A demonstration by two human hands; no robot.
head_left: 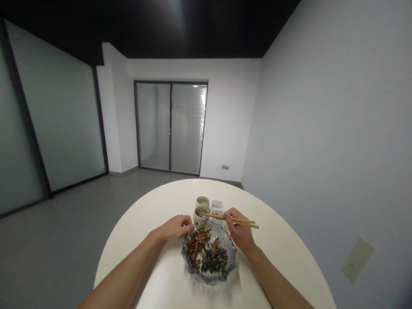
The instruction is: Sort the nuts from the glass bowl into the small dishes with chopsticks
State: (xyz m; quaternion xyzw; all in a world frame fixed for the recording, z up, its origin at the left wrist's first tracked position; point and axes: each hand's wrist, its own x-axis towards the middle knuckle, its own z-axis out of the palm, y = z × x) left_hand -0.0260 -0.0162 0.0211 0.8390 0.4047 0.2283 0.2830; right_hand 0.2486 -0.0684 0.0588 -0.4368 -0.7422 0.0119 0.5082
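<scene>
A pair of wooden chopsticks (243, 221) is gripped in my right hand (240, 227), their tips pointing left over the mouth of the nearer cup (200, 215). Whether anything is pinched at the tips is too small to tell. My left hand (178, 226) has its fingers curled at the upper left rim of a clear scalloped glass bowl (233, 259). Inside the bowl, brown seeds (195, 246) lie to the left and darker pieces (216, 259) to the lower right. Beyond my right hand's fingers stands a small white container (217, 211) with light brown bits.
Another pale cup (202, 201) and a second white container (217, 204) stand just behind the nearer pair. Everything rests on a round cream table (154, 201). A white wall (322, 128) rises at the right.
</scene>
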